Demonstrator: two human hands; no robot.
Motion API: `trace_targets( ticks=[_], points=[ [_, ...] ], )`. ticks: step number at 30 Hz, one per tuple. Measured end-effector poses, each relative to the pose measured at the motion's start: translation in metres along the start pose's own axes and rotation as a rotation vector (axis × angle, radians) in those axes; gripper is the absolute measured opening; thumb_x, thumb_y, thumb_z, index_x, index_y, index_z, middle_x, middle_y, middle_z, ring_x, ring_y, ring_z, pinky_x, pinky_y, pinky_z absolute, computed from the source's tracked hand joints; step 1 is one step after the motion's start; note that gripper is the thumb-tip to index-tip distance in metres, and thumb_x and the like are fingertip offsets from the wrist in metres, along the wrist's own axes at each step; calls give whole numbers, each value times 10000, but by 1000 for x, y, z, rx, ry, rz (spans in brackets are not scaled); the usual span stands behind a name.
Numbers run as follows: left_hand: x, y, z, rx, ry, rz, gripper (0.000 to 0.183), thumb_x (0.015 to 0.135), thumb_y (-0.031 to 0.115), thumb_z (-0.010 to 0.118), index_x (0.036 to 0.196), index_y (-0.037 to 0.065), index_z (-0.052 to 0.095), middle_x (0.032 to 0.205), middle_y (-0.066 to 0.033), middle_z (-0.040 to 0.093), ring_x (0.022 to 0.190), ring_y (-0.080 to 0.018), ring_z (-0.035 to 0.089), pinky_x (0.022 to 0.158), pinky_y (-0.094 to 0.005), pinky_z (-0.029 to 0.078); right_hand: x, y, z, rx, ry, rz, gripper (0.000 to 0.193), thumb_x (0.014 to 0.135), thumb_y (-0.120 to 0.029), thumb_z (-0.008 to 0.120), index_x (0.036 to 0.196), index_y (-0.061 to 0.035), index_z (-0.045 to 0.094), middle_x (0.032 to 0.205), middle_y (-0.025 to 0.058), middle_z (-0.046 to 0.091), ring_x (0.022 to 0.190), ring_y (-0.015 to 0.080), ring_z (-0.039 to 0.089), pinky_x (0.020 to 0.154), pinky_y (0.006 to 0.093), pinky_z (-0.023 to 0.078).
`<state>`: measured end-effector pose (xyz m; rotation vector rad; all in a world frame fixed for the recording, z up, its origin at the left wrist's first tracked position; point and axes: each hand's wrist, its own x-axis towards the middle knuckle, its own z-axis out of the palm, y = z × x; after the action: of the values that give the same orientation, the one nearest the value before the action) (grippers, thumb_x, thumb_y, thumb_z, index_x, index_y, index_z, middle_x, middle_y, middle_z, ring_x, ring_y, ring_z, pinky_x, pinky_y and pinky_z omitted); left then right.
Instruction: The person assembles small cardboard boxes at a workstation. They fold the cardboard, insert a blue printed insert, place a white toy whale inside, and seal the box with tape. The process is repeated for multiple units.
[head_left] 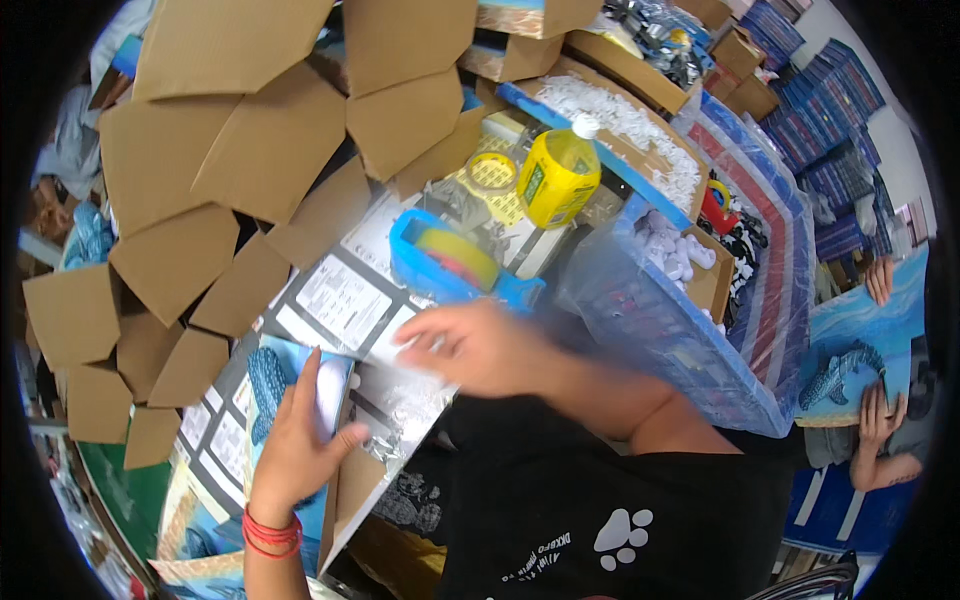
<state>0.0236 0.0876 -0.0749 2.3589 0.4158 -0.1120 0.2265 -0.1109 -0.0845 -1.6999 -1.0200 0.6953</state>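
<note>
My left hand (295,440), with red cords round its wrist, lies along a flat blue sea-printed box (267,385). Its fingers are stretched out and the thumb stands apart, with a smooth whitish rounded thing (330,392) showing between them. My right hand (465,345) is smeared by motion above the worktable, to the right of that box. Its fingers look bent, but whether they hold anything does not show. Just beyond it stands a blue tape dispenser (408,262) with a yellowish roll.
Open cardboard boxes (270,140) crowd the left and back. A yellow bottle (560,178) and a tape roll (492,171) stand behind the dispenser. To the right is a plastic-wrapped blue crate (680,335) near white parts (672,245). Another person's hand (877,415) holds a sea-printed box (850,345).
</note>
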Motion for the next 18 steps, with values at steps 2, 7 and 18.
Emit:
trace_targets(
  ticks=[2,7,18],
  points=[
    [4,6,3,47,22,-10,940,844,338,805,1568,46,280,1213,-294,582,1114,-481,579,956,-475,481,-6,0,-70,-121,406,-69,147,916,-148,735,1015,-41,749,909,71,758,768,118,687,717,274,551],
    [11,21,8,128,67,-34,876,843,289,800,1540,44,330,1176,-290,598,1067,-479,607,910,-476,506,25,54,-299,-784,1010,13,351,935,-379,694,986,-34,726,760,94,695,684,163,650,646,319,507],
    [5,18,6,162,98,-81,934,816,492,794,1523,50,374,1204,-272,558,1032,-443,592,922,-468,500,51,147,-359,-1059,653,399,190,843,-259,759,884,-82,703,889,170,719,844,348,692,774,441,529]
  ],
)
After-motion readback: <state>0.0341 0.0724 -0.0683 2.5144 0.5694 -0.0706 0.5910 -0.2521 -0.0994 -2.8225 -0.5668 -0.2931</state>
